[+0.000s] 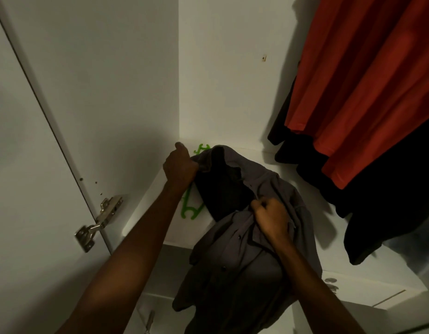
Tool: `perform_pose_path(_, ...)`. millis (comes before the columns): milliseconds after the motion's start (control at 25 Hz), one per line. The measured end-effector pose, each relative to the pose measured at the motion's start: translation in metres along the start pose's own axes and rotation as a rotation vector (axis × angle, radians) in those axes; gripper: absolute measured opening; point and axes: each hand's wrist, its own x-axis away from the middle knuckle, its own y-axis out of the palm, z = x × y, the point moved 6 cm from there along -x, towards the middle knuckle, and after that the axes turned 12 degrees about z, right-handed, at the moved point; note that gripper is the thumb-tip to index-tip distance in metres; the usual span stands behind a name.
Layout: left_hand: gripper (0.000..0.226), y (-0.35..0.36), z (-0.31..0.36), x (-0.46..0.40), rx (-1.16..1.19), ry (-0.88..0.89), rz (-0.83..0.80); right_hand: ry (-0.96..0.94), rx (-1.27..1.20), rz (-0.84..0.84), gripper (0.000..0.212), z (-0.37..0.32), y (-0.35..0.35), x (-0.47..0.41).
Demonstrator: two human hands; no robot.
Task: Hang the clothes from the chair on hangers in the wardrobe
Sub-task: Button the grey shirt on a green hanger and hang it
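Inside the white wardrobe (220, 68), both hands' grips, left hand (181, 166) and right hand (272, 216), clutch a grey shirt (237, 256) over a green hanger (191, 210).

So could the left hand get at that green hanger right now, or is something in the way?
Probably yes, once it lets go. The left hand grips the grey shirt near the collar, right above the green hanger on the wardrobe floor. Part of the hanger lies bare beside the wrist; the shirt covers the rest.
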Motion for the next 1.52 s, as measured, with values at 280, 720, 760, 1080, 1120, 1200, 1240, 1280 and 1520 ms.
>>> perform_pose_path(280, 0.035, -0.011, 0.075, -0.049, 0.226, 0.214, 0.271, 0.403, -0.985, -0.053, 0.044, 0.061, -0.032, -0.018)
perform_pose_path(720, 0.031, 0.072, 0.057, -0.040, 0.352, 0.027, -0.052, -0.041, -0.287, -0.238, 0.055, 0.035, 0.007, -0.011)
perform_pose_path(760, 0.038, 0.076, 0.039, -0.030, 0.384, -0.023, -0.066, -0.086, -0.211, -0.191, 0.053, 0.036, 0.009, -0.014)
perform_pose_path(1080, 0.040, 0.036, -0.048, 0.028, 0.379, -0.113, 0.081, -0.012, -0.144, -0.064, 0.056, 0.032, 0.017, -0.026)
perform_pose_path(1120, 0.038, 0.027, -0.054, 0.035, 0.370, -0.105, 0.099, 0.019, -0.198, -0.035, 0.053, 0.034, 0.015, -0.027)
perform_pose_path(1200, 0.038, 0.016, -0.067, 0.049, 0.265, -0.100, 0.138, 0.049, -0.293, 0.022, 0.046, 0.038, 0.010, -0.028)
perform_pose_path(1240, 0.043, 0.013, -0.072, 0.056, 0.177, -0.092, 0.152, 0.050, -0.314, 0.049, 0.041, 0.040, 0.007, -0.029)
perform_pose_path(1280, 0.050, 0.014, -0.076, 0.060, 0.083, -0.078, 0.148, 0.054, -0.314, 0.072, 0.035, 0.042, 0.005, -0.028)
perform_pose_path(1520, 0.044, 0.046, -0.058, 0.056, -0.192, 0.019, 0.004, 0.077, -0.310, 0.076, 0.021, 0.046, 0.005, -0.027)
